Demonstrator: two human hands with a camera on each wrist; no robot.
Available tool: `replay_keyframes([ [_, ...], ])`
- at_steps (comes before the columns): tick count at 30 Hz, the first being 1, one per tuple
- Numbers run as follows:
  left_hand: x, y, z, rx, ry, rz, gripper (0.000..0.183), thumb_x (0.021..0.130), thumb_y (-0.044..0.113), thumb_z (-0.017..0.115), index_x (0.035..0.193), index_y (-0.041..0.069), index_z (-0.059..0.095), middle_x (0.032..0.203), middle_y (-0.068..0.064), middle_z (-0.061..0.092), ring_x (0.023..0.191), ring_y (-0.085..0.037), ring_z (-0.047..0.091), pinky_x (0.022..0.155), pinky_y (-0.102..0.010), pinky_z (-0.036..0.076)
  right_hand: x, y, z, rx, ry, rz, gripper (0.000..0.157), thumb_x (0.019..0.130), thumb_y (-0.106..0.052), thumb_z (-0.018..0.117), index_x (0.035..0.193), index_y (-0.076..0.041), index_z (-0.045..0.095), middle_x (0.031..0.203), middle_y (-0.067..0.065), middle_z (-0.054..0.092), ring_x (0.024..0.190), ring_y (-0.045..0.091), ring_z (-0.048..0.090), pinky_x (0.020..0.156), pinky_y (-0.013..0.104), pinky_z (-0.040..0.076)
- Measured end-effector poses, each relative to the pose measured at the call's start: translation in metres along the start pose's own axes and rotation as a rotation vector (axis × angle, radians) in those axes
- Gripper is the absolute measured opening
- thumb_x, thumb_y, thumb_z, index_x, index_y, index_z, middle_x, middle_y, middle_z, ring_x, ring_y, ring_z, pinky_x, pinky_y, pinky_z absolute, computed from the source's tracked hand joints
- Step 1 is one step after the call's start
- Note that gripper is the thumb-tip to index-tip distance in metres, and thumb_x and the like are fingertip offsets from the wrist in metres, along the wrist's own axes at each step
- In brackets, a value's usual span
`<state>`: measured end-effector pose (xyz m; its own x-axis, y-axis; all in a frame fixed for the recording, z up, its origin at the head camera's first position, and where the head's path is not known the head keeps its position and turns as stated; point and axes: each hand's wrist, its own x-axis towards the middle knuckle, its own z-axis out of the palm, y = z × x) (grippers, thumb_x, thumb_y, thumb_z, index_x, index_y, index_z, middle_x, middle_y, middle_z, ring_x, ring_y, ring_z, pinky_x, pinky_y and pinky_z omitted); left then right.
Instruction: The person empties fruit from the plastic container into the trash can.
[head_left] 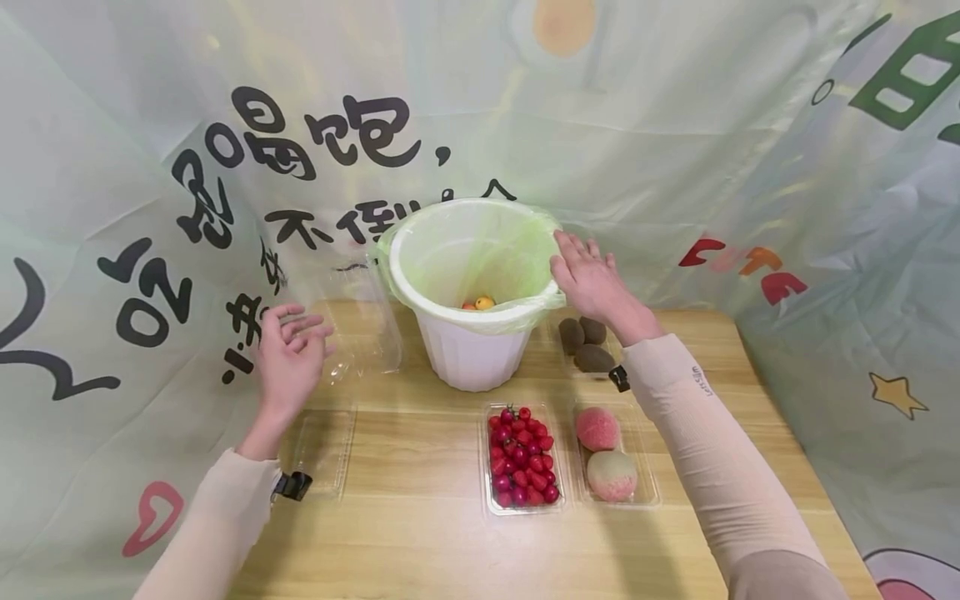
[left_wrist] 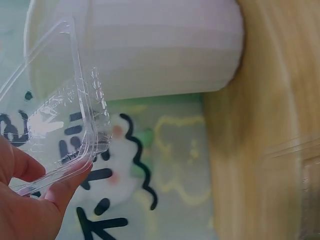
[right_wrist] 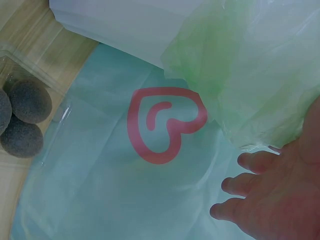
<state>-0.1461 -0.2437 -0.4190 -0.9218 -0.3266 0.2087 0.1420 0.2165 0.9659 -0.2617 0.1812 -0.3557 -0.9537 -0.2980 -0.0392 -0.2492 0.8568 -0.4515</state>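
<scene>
My left hand (head_left: 291, 358) pinches the edge of a clear plastic container (left_wrist: 75, 115), which tilts up beside the white bin (head_left: 472, 350). In the head view that container is faint against the backdrop. At the bin's right rim, my right hand (head_left: 596, 283) touches the thin green plastic bag (head_left: 551, 242) lining the bin, its fingers fairly straight. The right wrist view shows several of those fingers (right_wrist: 245, 185) extended below the hanging bag edge; the rest of the hand's contact is hidden. A yellow-orange fruit (head_left: 484, 302) and part of a reddish one lie inside the bin.
A clear box of small red fruits (head_left: 522, 458) stands in front of the bin, beside a box with two pink peaches (head_left: 611, 477). Behind these, brown kiwifruits (head_left: 594, 358) sit in another box. An empty clear tray (head_left: 322, 450) lies left. Printed cloth encloses the table's back and sides.
</scene>
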Motion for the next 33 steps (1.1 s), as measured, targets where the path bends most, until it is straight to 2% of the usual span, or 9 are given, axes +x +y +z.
replay_keyframes([
  [4, -0.012, -0.011, 0.001, 0.03, -0.054, -0.051, 0.044, 0.098, -0.005, 0.053, 0.14, 0.002, 0.043, 0.132, -0.026, 0.063, 0.098, -0.012, 0.073, 0.079, -0.026, 0.065, 0.0, 0.001, 0.0, 0.006, 0.0, 0.001, 0.068, 0.11, -0.052, 0.011, 0.171, -0.023, -0.003, 0.178, 0.016, 0.002, 0.161, 0.051, -0.006, 0.127, 0.071, -0.008],
  [7, -0.021, -0.02, 0.004, 0.056, -0.089, -0.098, 0.047, 0.097, -0.006, 0.055, 0.142, 0.0, 0.043, 0.132, -0.026, 0.064, 0.094, -0.008, 0.073, 0.079, -0.028, 0.065, -0.001, 0.001, 0.0, 0.011, -0.001, 0.002, 0.068, 0.11, -0.052, 0.01, 0.171, -0.024, -0.004, 0.178, 0.016, 0.002, 0.161, 0.051, -0.005, 0.127, 0.07, -0.008],
  [11, -0.03, -0.032, 0.009, 0.109, -0.14, -0.15, 0.049, 0.097, -0.004, 0.056, 0.144, 0.001, 0.042, 0.131, -0.026, 0.065, 0.1, -0.024, 0.076, 0.079, -0.031, 0.066, -0.001, 0.001, 0.0, 0.013, 0.001, 0.002, 0.068, 0.11, -0.053, 0.01, 0.171, -0.024, -0.004, 0.178, 0.016, 0.002, 0.161, 0.051, -0.005, 0.128, 0.07, -0.008],
  [14, -0.036, -0.041, 0.012, 0.152, -0.171, -0.157, 0.048, 0.097, -0.004, 0.057, 0.142, 0.002, 0.044, 0.13, -0.026, 0.067, 0.103, -0.035, 0.075, 0.078, -0.036, 0.067, -0.001, 0.001, 0.0, 0.009, 0.001, 0.003, 0.068, 0.11, -0.053, 0.01, 0.171, -0.025, -0.004, 0.178, 0.016, 0.002, 0.161, 0.051, -0.004, 0.128, 0.07, -0.007],
  [17, -0.041, -0.048, 0.015, 0.183, -0.19, -0.155, 0.046, 0.096, -0.003, 0.059, 0.14, 0.002, 0.046, 0.127, -0.027, 0.068, 0.097, -0.029, 0.077, 0.075, -0.036, 0.067, -0.001, 0.001, 0.0, 0.007, -0.002, 0.004, 0.068, 0.11, -0.053, 0.01, 0.171, -0.025, -0.004, 0.178, 0.015, 0.002, 0.162, 0.051, -0.005, 0.128, 0.07, -0.007],
  [19, -0.045, -0.051, 0.017, 0.205, -0.203, -0.155, 0.046, 0.096, -0.003, 0.059, 0.139, 0.003, 0.047, 0.126, -0.028, 0.069, 0.094, -0.025, 0.077, 0.072, -0.032, 0.066, -0.001, 0.001, 0.0, 0.006, -0.004, 0.003, 0.068, 0.11, -0.053, 0.01, 0.171, -0.024, -0.004, 0.178, 0.014, 0.002, 0.162, 0.051, -0.005, 0.128, 0.07, -0.008],
  [23, -0.053, -0.056, 0.023, 0.227, -0.236, -0.159, 0.046, 0.096, -0.003, 0.06, 0.139, 0.002, 0.047, 0.124, -0.03, 0.069, 0.096, -0.033, 0.078, 0.069, -0.023, 0.063, -0.002, 0.001, 0.0, 0.001, 0.001, 0.001, 0.069, 0.11, -0.053, 0.01, 0.171, -0.023, -0.003, 0.178, 0.015, 0.002, 0.162, 0.051, -0.004, 0.128, 0.071, -0.006],
  [28, -0.066, -0.066, 0.028, 0.256, -0.298, -0.172, 0.045, 0.095, -0.004, 0.06, 0.139, 0.003, 0.049, 0.123, -0.033, 0.069, 0.101, -0.046, 0.075, 0.069, -0.026, 0.064, -0.001, 0.001, 0.0, 0.004, -0.006, 0.0, 0.069, 0.11, -0.053, 0.01, 0.171, -0.024, -0.004, 0.178, 0.015, 0.002, 0.161, 0.051, -0.005, 0.128, 0.07, -0.008],
  [33, -0.075, -0.077, 0.031, 0.327, -0.355, -0.163, 0.047, 0.094, -0.003, 0.061, 0.139, 0.002, 0.051, 0.118, -0.031, 0.072, 0.097, -0.04, 0.077, 0.069, -0.029, 0.064, -0.001, 0.001, -0.001, 0.007, -0.011, 0.005, 0.068, 0.11, -0.053, 0.01, 0.171, -0.025, -0.005, 0.178, 0.016, 0.002, 0.161, 0.051, -0.005, 0.127, 0.07, -0.008],
])
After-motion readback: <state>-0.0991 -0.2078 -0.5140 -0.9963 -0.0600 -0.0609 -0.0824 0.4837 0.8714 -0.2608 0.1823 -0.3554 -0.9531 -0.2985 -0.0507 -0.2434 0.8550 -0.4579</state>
